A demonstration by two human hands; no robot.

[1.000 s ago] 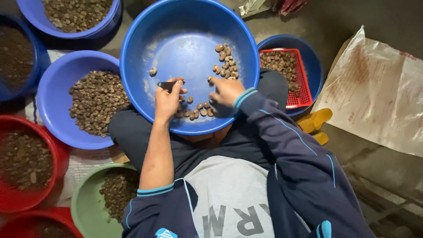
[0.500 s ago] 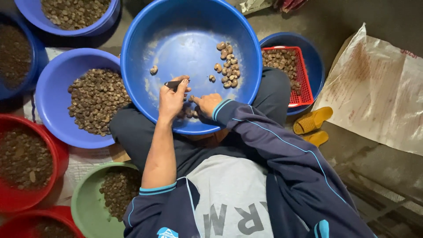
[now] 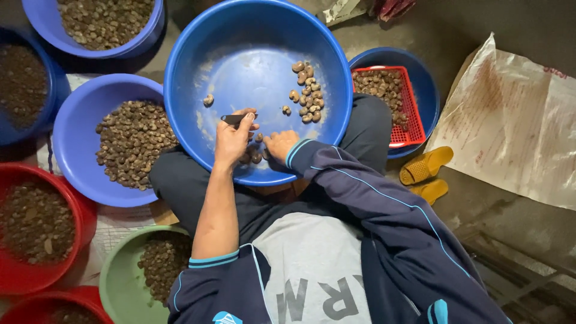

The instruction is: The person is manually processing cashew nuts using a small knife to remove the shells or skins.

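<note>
A green plastic bowl of rough brown nuts is sitting nearest, beside the person's knee. Further out, the left hand is gripping a small dark tool, while the right hand is curling its fingers onto a few pale kernels at the near wall of the big glossy blue basin; whether it is pinching one, I cannot tell. Beyond, a loose cluster of kernels is lying. Two red bowls and a lavender bowl are flanking.
</note>
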